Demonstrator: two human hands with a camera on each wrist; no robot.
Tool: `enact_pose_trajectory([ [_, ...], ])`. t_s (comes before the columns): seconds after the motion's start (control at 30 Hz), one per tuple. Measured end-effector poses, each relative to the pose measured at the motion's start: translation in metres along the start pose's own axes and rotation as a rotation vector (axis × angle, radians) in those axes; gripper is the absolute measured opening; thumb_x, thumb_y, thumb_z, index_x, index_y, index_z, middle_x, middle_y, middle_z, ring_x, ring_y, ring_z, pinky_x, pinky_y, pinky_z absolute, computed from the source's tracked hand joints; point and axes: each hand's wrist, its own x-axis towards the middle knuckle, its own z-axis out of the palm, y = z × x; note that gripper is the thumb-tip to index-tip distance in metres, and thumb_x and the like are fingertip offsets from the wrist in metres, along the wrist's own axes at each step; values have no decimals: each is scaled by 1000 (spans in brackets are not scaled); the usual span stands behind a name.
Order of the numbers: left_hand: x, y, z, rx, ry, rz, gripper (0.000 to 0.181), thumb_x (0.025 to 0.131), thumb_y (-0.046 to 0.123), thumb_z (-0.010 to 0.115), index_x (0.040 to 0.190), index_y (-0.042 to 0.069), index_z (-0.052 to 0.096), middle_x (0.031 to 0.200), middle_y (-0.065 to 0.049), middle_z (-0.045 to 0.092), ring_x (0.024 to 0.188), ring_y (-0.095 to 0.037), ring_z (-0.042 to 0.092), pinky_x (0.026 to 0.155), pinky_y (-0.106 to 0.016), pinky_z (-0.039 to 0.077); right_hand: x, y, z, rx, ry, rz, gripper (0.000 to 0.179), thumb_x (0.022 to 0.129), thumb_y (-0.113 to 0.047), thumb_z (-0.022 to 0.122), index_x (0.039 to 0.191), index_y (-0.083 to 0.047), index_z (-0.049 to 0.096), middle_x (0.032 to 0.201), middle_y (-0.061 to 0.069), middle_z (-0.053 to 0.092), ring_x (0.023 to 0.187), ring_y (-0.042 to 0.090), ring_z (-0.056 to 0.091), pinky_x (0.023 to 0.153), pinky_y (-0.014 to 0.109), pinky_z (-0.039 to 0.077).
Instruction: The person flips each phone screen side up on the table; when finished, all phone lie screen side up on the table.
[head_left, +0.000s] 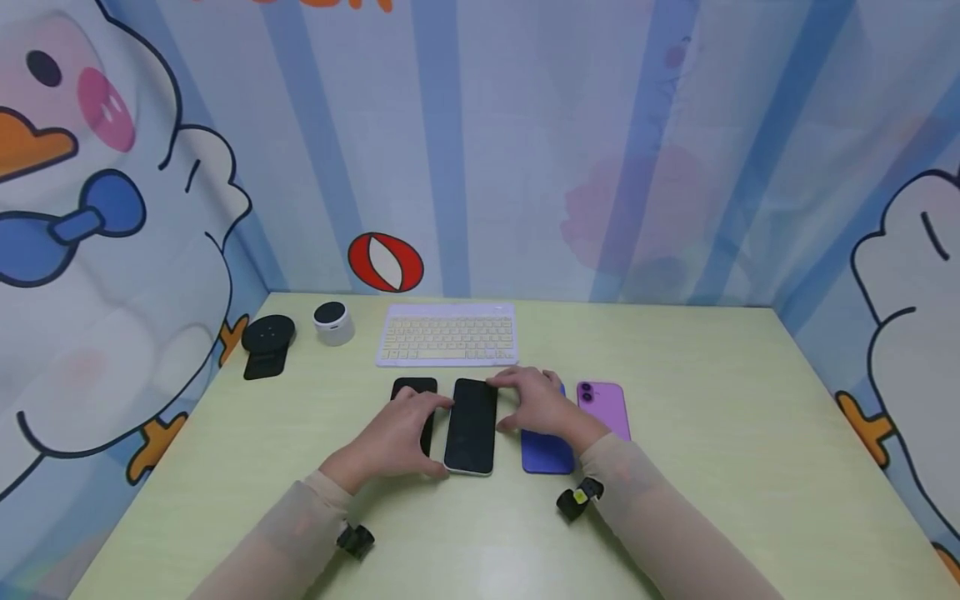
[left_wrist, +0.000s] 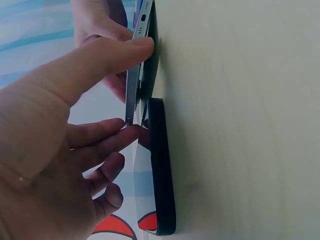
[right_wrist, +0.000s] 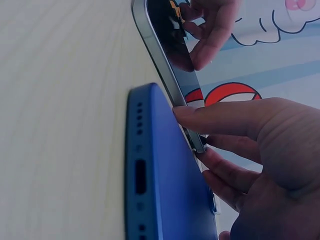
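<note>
Between my two hands is a smartphone (head_left: 471,429) with a dark screen and silver edges. My left hand (head_left: 393,433) grips its left side, with the thumb at the lower corner in the left wrist view. On the other side, my right hand (head_left: 536,404) holds the right edge and top corner between thumb and fingers. A black phone (left_wrist: 162,175) lies just left, partly hidden by my left hand in the head view. To the right lies a blue phone (right_wrist: 175,190), partly under my right hand. Beyond it sits a pink-purple phone (head_left: 607,404).
Behind the phones lies a pale lilac keyboard (head_left: 448,337). A small white cylindrical speaker (head_left: 333,325) with a black top stands at the back left, beside a black round-topped stand (head_left: 268,335). A printed curtain (head_left: 510,167) hangs along the table's far edge.
</note>
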Motion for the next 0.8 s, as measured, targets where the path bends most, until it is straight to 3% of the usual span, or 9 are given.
enact_pose_trajectory([
  [0.33, 3, 1, 4, 92, 7, 15, 93, 62, 46, 96, 139, 8, 61, 143, -8, 62, 119, -28, 47, 104, -44, 44, -2, 0, 0, -1, 8, -1, 74, 72, -20, 94, 140, -18, 66, 147, 1, 62, 144, 30, 49, 117, 66, 18],
  [0.8, 4, 8, 1, 146, -56, -8, 94, 67, 50, 92, 143, 6, 59, 146, -10, 58, 122, -31, 46, 106, -45, 44, -7, -1, -3, -32, -15, -21, 73, 77, -25, 91, 144, -18, 63, 151, 2, 58, 147, 31, 44, 118, 70, 15],
])
